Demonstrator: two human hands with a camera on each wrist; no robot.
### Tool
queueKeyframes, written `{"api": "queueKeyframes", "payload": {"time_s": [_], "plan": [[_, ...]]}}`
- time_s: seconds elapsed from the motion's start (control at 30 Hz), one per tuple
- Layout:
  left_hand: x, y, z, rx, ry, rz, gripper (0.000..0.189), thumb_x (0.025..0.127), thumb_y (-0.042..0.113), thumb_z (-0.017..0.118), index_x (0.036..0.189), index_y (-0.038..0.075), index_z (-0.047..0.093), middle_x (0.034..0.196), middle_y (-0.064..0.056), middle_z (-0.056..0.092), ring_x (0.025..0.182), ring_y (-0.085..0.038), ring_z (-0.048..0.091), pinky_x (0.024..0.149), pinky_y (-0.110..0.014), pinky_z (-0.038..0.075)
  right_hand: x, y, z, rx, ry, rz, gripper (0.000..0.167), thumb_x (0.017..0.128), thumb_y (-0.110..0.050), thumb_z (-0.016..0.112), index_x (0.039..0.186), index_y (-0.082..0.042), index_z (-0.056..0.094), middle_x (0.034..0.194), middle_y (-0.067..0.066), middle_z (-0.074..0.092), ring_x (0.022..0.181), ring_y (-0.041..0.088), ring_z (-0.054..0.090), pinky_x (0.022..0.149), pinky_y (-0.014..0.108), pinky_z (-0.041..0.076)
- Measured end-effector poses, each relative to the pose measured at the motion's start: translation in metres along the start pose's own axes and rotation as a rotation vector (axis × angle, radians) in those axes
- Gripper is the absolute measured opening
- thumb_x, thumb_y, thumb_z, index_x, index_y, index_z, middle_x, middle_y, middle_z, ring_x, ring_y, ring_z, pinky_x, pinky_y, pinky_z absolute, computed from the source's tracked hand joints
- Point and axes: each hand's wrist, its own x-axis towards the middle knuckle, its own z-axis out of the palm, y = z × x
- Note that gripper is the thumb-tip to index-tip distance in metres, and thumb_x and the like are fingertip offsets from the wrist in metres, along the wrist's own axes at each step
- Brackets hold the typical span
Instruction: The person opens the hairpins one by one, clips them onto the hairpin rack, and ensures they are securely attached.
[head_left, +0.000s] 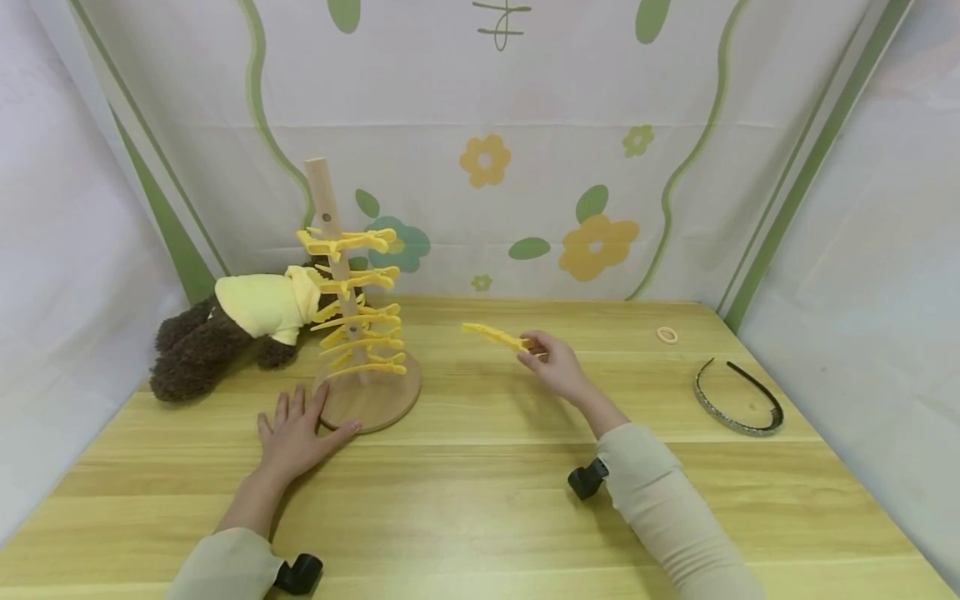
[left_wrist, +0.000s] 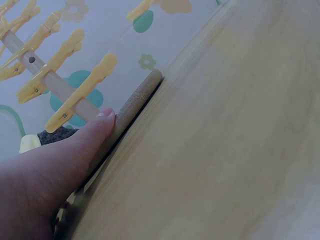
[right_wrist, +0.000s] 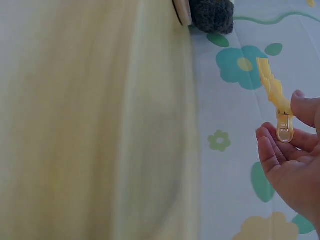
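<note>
My right hand [head_left: 557, 367] holds a yellow hair clip [head_left: 491, 335] by one end, above the table and right of the stand. In the right wrist view the thumb and fingers pinch the hair clip [right_wrist: 272, 90] near its rounded end, and its jagged end points up and away. A wooden stand [head_left: 321, 192] carries several yellow hair clips [head_left: 367, 321] at different heights on its upright post. My left hand [head_left: 291, 442] lies at the near left of the round base [head_left: 382, 408], fingers spread, with its thumb [left_wrist: 102, 122] on the base's rim.
Behind the stand at the left lies a dark brown plush toy [head_left: 258, 310] in a yellow hoodie. At the right are a headband [head_left: 738, 425] and a small pale ring [head_left: 667, 335] on the wooden table [head_left: 465, 500]. A patterned curtain [head_left: 420, 92] rises behind.
</note>
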Motion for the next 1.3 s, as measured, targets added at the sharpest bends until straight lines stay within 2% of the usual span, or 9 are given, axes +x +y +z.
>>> {"api": "queueKeyframes", "payload": {"time_s": [0.1,0.27,0.4,0.67,0.93,1.1,1.3], "plan": [[0.000,-0.001,0.000,0.000,0.001,0.001,0.093,0.073,0.066,0.045,0.140,0.010,0.012,0.135,-0.033,0.006,0.121,-0.049,-0.004,0.083,-0.066,-0.010,0.005,-0.007,-0.012,-0.021,-0.010,-0.025,0.037,0.087,-0.011,0.052,0.118,0.007,0.046,0.105,0.021,0.052,0.091,0.031,0.053,0.076,0.036,0.045],[0.000,-0.002,0.000,-0.005,0.003,0.006,0.093,0.073,0.066,0.045,0.140,0.010,0.013,0.135,-0.033,0.006,0.121,-0.049,-0.004,0.083,-0.066,-0.010,0.016,-0.023,-0.031,-0.077,-0.051,-0.052,0.040,0.091,-0.018,0.045,0.124,0.004,0.041,0.116,0.023,0.047,0.102,0.032,0.048,0.082,0.040,0.040],[0.001,-0.002,0.002,-0.011,0.003,0.012,0.093,0.073,0.066,0.045,0.140,0.010,0.013,0.135,-0.032,0.005,0.121,-0.048,-0.004,0.083,-0.066,-0.011,0.024,-0.038,-0.044,-0.077,-0.077,-0.066,0.039,0.092,-0.016,0.042,0.125,0.004,0.039,0.119,0.023,0.044,0.105,0.032,0.045,0.085,0.041,0.037],[0.002,-0.004,0.004,0.000,0.009,0.005,0.093,0.073,0.066,0.044,0.140,0.012,0.011,0.135,-0.033,0.005,0.121,-0.049,-0.004,0.082,-0.066,-0.011,0.041,-0.063,-0.063,-0.114,-0.044,-0.101,0.033,0.089,-0.010,0.048,0.120,0.004,0.045,0.102,0.021,0.052,0.093,0.032,0.051,0.079,0.039,0.041],[0.001,-0.004,0.003,-0.003,0.013,0.013,0.092,0.074,0.066,0.045,0.140,0.011,0.012,0.135,-0.033,0.005,0.121,-0.049,-0.004,0.082,-0.066,-0.011,0.054,-0.090,-0.080,-0.194,-0.062,-0.120,0.036,0.092,-0.014,0.043,0.123,0.003,0.042,0.104,0.020,0.051,0.094,0.030,0.049,0.078,0.040,0.040],[0.001,-0.003,0.002,-0.004,0.012,0.014,0.092,0.074,0.065,0.046,0.140,0.011,0.012,0.135,-0.033,0.006,0.121,-0.049,-0.004,0.083,-0.066,-0.010,0.062,-0.110,-0.083,-0.197,-0.036,-0.174,0.031,0.091,-0.011,0.043,0.119,0.003,0.046,0.100,0.017,0.052,0.087,0.025,0.049,0.074,0.036,0.040],[0.001,-0.002,0.002,-0.010,0.010,0.015,0.092,0.074,0.065,0.046,0.140,0.011,0.012,0.135,-0.033,0.005,0.121,-0.049,-0.004,0.083,-0.066,-0.010,0.070,-0.134,-0.078,-0.170,0.013,-0.191,0.027,0.090,-0.011,0.046,0.113,0.001,0.051,0.089,0.011,0.054,0.071,0.019,0.046,0.061,0.028,0.038]]}}
